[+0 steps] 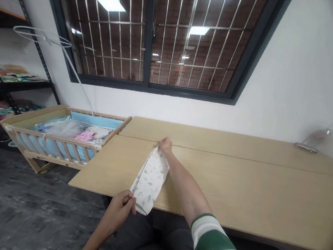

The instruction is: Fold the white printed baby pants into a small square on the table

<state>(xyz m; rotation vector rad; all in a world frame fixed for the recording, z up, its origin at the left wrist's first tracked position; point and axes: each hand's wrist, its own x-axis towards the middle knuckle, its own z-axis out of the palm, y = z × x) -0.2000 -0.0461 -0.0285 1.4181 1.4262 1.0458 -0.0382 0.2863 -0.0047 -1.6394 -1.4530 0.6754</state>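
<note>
A small folded white cloth garment [150, 182] with a scattered print stretches at a slant between my two hands over the front of the wooden table [222, 184]. Its exact kind is unclear because it is folded lengthwise. My left hand [123, 206] pinches the near left corner, just off the table's front edge. At the far end, my right hand [165, 145] grips the upper part of the cloth, close to the seam between the tabletops. The near end of the cloth hangs past the edge.
On the left stands a wooden crib [74, 148] with blue lining, holding pink and white clothes and netting. Behind it are black shelves [15, 84] with piled fabric. A phone-like object on a stand [306, 147] sits at the far right. A barred window [150, 42] is above.
</note>
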